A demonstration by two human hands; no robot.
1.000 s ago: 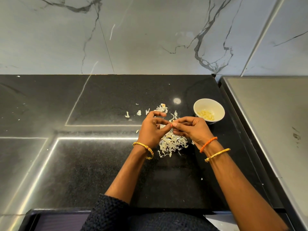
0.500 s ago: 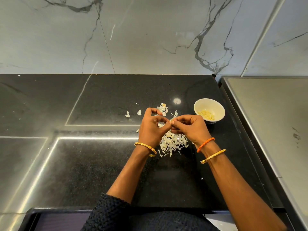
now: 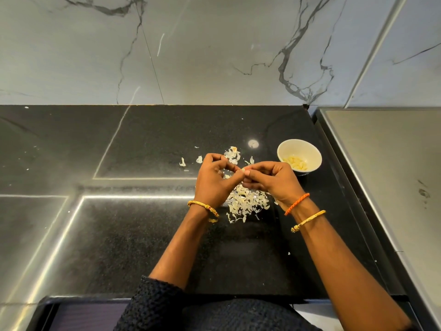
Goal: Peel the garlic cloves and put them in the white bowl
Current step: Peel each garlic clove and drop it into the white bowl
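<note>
Hands barely shifted; both [image 3: 214, 180] [image 3: 272, 180] pinch garlic clove [image 3: 243, 170] (apparently half-peeled)

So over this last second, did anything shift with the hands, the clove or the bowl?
Very little. Both hands, left and right, edged slightly away from the person while keeping their pinch on the clove; the left fingers opened out a bit more. Nothing was let go or picked up. The bowl with its peeled cloves and the skins on the counter stayed put.

Black countertop [image 3: 143, 235], marble wall [image 3: 214, 48], steel surface [image 3: 393, 163].
</note>
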